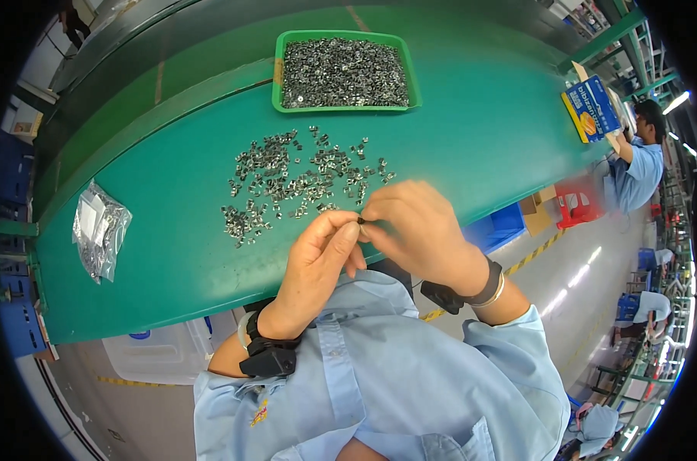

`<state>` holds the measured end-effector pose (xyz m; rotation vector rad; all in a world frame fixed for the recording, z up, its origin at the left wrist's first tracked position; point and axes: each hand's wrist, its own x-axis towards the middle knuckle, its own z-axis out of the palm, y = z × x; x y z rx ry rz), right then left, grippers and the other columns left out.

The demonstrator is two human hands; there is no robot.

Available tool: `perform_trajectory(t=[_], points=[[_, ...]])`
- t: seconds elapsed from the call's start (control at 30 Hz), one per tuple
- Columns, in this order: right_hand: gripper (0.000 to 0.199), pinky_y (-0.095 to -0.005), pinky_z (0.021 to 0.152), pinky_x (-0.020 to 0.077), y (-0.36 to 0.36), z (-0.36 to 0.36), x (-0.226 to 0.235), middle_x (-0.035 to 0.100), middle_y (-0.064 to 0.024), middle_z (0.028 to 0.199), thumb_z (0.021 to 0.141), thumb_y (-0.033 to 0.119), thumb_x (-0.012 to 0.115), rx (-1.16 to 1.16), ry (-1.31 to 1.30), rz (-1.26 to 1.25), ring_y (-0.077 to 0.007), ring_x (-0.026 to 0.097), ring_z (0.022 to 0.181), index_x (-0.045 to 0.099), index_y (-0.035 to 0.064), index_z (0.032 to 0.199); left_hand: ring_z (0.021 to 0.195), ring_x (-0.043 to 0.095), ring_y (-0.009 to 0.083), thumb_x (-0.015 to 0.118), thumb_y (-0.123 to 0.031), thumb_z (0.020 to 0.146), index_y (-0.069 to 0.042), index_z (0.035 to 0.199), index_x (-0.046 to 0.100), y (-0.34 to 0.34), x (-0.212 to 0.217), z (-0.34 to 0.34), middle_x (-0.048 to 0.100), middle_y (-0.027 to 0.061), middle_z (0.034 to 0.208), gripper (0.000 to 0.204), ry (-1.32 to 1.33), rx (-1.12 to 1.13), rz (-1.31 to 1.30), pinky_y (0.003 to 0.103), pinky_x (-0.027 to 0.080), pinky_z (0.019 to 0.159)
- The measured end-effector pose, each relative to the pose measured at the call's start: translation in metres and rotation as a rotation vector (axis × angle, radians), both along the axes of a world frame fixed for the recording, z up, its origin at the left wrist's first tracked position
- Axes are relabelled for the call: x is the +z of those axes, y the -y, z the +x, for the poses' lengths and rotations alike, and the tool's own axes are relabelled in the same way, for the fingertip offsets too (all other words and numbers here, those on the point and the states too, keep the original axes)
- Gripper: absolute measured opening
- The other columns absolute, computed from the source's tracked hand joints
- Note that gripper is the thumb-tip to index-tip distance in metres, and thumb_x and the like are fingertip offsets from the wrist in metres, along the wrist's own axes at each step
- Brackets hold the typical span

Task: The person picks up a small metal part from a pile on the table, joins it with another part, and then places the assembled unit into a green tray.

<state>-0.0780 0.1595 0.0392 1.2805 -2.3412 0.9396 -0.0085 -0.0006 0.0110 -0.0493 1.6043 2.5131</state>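
Note:
Over the near edge of the green table (456, 161), my two hands meet fingertip to fingertip. My left hand (317, 257) pinches a tiny dark part (361, 220) between thumb and forefinger. My right hand (413, 227), slightly blurred, closes its thumb and fingers on the same spot; the part is too small to name. Just beyond my fingers lies a loose spread of small shiny metal parts (287, 175). Farther back, a green tray (348, 111) is filled with many more such metal pieces.
A clear plastic bag (102, 230) of small parts lies at the left. On the table's right end stands a blue and yellow box (592, 107), next to a co-worker in light blue (640, 169). Below are a blue bin (496, 228) and a translucent container (160, 353).

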Motion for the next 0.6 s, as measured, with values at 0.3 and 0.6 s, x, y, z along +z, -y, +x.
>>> perform_trajectory(t=[0.3,0.6], points=[[0.024,-0.0323,0.06,0.0431,0.009,0.007,-0.003,0.061,-0.0035,0.085,0.064,0.008,0.075,0.037,-0.024,-0.043,-0.0214,0.058,0.072,0.059,0.0082,0.083,0.064,0.054,0.0087,0.043,-0.018,0.098,0.0,0.103,0.054,0.012,0.002,0.006,0.058,0.0047,0.076,0.021,-0.042,0.004,-0.109,0.021,0.043,0.055],[0.024,-0.0326,0.059,0.0427,0.01,0.009,-0.004,0.061,-0.0033,0.082,0.064,0.009,0.075,-0.019,-0.053,-0.017,-0.0213,0.057,0.071,0.06,0.0085,0.082,0.064,0.055,0.0081,0.049,-0.019,0.095,-0.001,0.103,0.055,0.011,0.002,0.002,0.062,0.0045,0.088,0.021,0.025,-0.015,-0.002,0.021,0.042,0.053]])
